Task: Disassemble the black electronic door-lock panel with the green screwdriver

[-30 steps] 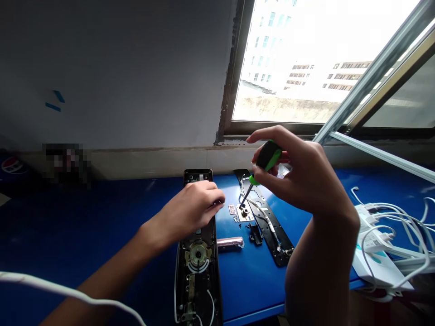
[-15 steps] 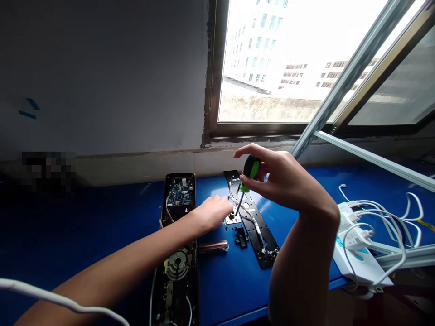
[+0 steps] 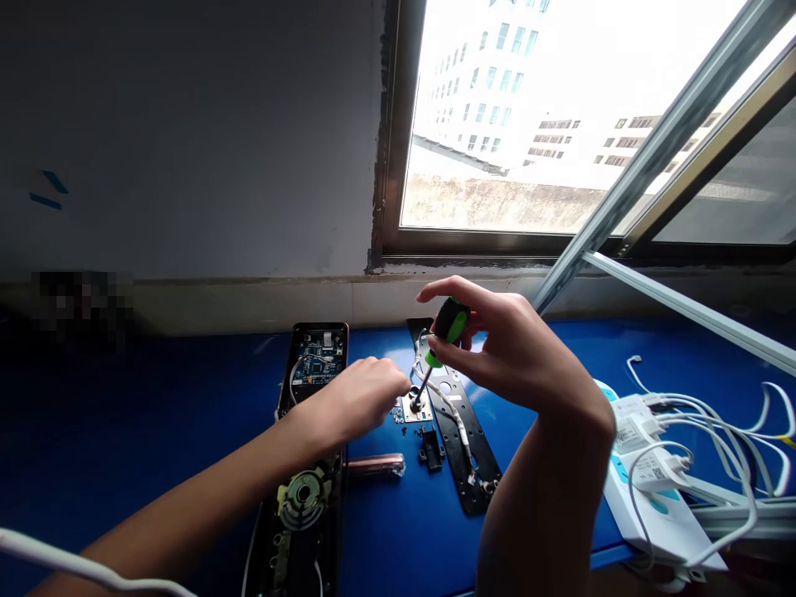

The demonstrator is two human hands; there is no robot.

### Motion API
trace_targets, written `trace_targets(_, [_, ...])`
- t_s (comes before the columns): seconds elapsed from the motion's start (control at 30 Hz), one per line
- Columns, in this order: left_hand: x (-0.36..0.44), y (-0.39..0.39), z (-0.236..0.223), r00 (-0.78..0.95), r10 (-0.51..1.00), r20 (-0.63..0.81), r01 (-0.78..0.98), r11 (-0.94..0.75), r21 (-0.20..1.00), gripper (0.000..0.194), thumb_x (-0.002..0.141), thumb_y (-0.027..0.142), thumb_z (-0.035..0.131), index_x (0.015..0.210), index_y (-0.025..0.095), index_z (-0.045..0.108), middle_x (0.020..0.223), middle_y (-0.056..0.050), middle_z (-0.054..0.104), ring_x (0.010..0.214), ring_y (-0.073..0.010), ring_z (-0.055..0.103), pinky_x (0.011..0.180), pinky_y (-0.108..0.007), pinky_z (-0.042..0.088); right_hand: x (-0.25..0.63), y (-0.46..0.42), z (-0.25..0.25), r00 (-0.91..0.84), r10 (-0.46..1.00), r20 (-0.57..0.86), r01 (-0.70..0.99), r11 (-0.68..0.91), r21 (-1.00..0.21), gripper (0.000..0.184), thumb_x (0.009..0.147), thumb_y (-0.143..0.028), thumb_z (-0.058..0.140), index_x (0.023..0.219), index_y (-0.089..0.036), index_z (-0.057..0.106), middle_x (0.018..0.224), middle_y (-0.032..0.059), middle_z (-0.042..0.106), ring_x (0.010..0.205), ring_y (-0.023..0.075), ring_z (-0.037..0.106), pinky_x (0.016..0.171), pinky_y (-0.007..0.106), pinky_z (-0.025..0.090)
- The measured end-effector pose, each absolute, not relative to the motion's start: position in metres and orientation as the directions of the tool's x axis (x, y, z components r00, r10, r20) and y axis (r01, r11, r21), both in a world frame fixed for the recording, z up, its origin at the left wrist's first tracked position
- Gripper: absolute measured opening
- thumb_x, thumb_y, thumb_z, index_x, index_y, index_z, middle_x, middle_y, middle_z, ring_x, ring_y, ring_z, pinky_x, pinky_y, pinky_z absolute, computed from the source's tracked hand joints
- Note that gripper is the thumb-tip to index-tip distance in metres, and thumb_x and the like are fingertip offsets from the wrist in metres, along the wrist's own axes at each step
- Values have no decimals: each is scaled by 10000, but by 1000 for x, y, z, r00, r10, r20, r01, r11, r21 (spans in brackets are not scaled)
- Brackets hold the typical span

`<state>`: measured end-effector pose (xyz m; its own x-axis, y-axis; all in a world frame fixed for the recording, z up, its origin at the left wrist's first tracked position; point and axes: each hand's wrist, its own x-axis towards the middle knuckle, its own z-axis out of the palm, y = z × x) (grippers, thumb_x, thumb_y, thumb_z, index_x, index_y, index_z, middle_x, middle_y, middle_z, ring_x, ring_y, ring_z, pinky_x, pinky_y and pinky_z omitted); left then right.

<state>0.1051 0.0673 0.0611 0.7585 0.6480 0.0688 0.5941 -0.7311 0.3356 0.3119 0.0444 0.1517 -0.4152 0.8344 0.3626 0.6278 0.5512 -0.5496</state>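
Observation:
My right hand (image 3: pixel 491 344) grips a screwdriver (image 3: pixel 453 320) by its green and black handle, the index finger raised off it. Its shaft slants down to a small square metal plate (image 3: pixel 425 411) with a round part at its centre, and the tip meets that part. Beside the plate, my left hand (image 3: pixel 366 398) is closed, its fingertips at the plate's left edge; what they pinch is hidden. Small screws (image 3: pixel 398 414) lie close by. A long black panel (image 3: pixel 463 439) with a white-wrapped cable stands to the right, and a small black bracket (image 3: pixel 432 450) sits below the plate.
Under my left forearm lies a long black housing (image 3: pixel 344 348) with a blue circuit board (image 3: pixel 317 363). A copper-coloured cylinder (image 3: pixel 376 465) rests beside it. At right, a white power strip (image 3: pixel 659 518) carries plugs and tangled cables. A metal frame bar (image 3: pixel 684 303) crosses before the window.
The screwdriver has swung left and down, its tip now at the round part of the plate. My left hand stays by the plate. The whole view has shifted slightly.

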Motion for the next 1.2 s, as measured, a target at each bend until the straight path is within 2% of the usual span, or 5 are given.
trace_targets(0.2, [63, 59, 79, 719, 637, 278, 588, -771, 244, 147, 971, 142, 619, 1024, 180, 750, 1052, -77, 701, 973, -231, 648, 828, -363, 555, 296, 49, 152, -430, 763, 483, 508, 646, -570, 425, 860, -156, 695, 1270, -245, 621, 808, -34, 689, 692, 126, 646, 680, 278, 564])
trace_targets(0.47, [-7, 60, 77, 598, 616, 513, 575, -776, 262, 247, 955, 260, 691, 1198, 224, 719, 1306, -95, 645, 1337, -290, 483, 1095, -459, 505, 250, 56, 148, -217, 639, 738, 270, 765, -584, 492, 839, -122, 755, 1282, -280, 612, 911, 26, 724, 804, 203, 716, 675, 338, 623])
trace_targets(0.83, [-61, 65, 94, 559, 776, 294, 680, -631, 373, 306, 896, 356, 734, 1196, 303, 718, 1484, -52, 525, 1414, -289, 470, 1146, -455, 495, 198, 74, 130, -107, 509, 854, 100, 860, -500, 569, 742, -14, 817, 1243, -232, 657, 965, 13, 735, 886, 196, 751, 785, 350, 674])
trace_targets(1.0, [-71, 65, 92, 555, 826, 96, 702, -528, 479, 379, 872, 427, 747, 1246, 388, 700, 1609, 17, 401, 1399, -309, 523, 1139, -448, 512, 181, 74, 118, -155, 543, 825, 156, 838, -522, 576, 746, -37, 829, 1249, -268, 668, 1009, 14, 745, 891, 202, 748, 772, 361, 672])
trace_targets(1.2, [-70, 65, 88, 557, 830, 41, 688, -489, 536, 396, 873, 469, 743, 1255, 380, 686, 1628, 22, 371, 1396, -311, 528, 1165, -462, 490, 173, 70, 116, -235, 538, 809, 253, 838, -484, 643, 752, 4, 807, 1315, -265, 651, 1088, 19, 754, 923, 184, 745, 773, 307, 666])
